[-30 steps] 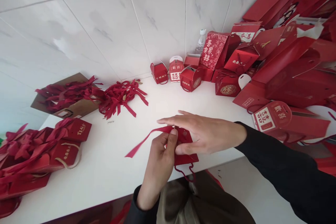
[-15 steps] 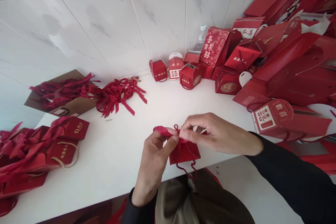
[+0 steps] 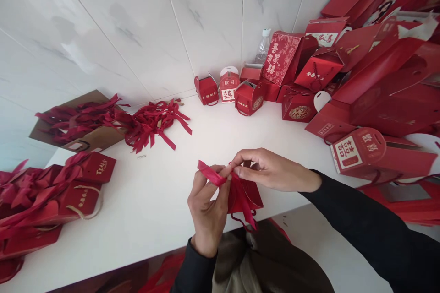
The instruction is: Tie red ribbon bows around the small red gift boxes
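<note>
A small red gift box (image 3: 253, 193) with a dark red cord handle stands at the table's front edge. My left hand (image 3: 210, 206) pinches a red ribbon (image 3: 212, 175) over the top of the box, and one end of it sticks out to the left past my fingers. The fingertips of my right hand (image 3: 264, 167) are closed on the same ribbon, meeting my left fingertips. Another length of ribbon hangs down the front of the box, over the cord. My fingers hide the spot where the ribbon crosses.
A brown box (image 3: 98, 139) spills over with ribbons, and a ribbon pile (image 3: 156, 123) lies beside it. Ribboned red boxes (image 3: 80, 199) stand at left. Small boxes (image 3: 249, 98) line the tiled wall near a plastic bottle (image 3: 263, 46). Stacked red boxes (image 3: 385, 105) crowd the right.
A ribbon end now hangs down the front of the box. The other end has come up at the left of my left hand. My right hand has shifted slightly left.
</note>
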The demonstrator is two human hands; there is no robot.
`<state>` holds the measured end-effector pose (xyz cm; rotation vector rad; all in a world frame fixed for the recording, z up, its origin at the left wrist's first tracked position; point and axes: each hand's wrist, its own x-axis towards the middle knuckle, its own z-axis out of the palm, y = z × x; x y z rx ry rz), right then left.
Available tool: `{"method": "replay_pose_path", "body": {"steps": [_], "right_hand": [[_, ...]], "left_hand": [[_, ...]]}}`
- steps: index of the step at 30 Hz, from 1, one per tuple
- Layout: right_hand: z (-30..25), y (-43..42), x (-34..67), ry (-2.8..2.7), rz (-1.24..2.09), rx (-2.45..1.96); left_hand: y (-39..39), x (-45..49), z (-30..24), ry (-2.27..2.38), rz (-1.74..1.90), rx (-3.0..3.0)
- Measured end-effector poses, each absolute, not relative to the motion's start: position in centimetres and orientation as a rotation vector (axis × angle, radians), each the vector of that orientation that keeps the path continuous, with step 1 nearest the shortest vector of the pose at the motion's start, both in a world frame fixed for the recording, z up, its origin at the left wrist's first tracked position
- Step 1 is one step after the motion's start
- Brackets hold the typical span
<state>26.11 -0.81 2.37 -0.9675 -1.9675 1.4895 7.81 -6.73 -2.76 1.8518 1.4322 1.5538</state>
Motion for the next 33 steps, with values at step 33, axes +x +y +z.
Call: {"method": "replay_pose_path", "body": {"steps": [33], "right_hand": [[-2.5, -4.2, 32.0, -1.801, 1.097, -1.519]], "left_hand": [[-9.9, 7.8, -5.0, 1.337, 1.512, 0.55]]}}
